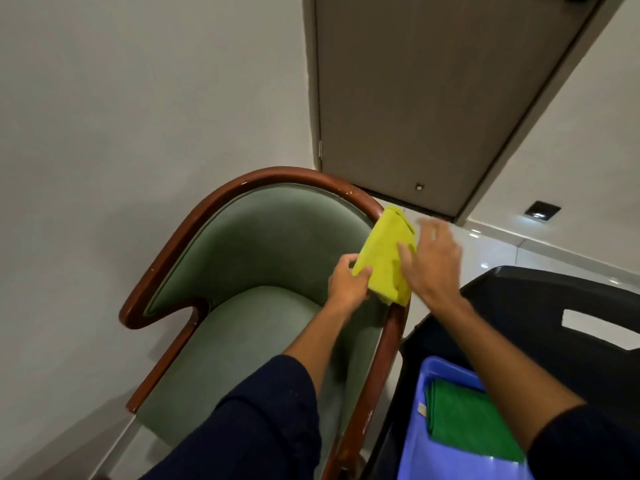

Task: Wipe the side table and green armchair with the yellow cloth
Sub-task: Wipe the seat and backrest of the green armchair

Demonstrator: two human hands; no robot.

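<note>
Green upholstered armchair (pixel 263 271) with curved glossy brown wooden rail (pixel 180 237) stands at left against the pale wall. No side table in view, so I cannot tell whether it has been wiped.

My left hand (pixel 346 284) pinches the lower corner of the folded yellow microfibre cloth (pixel 384 258) between thumb and fingers, grasping it. The cloth lies draped over the right-hand arm rail of the chair, upper end near the top of the curve, lower end hanging over the rail's outer side.

My right hand (pixel 429 261) is spread, fingers extended, its thumb side touching the cloth's right edge; it grips nothing (motion-blurred, so contact beyond that I cannot confirm).

Progress, as a judgement: work is on the armchair's right rail, probably refolding or resetting the cloth on it. The left rail, seat and backrest show nothing that tells me whether they are wiped or not. I take the chair as partly done at best, with the table status unknown.

Containers, right side: a large black plastic bin or cart tub (pixel 540 306) just beside the chair. In front of it sits a blue plastic tray (pixel 419 431) holding one folded green cloth (pixel 464 420); nothing else visible in it.
</note>
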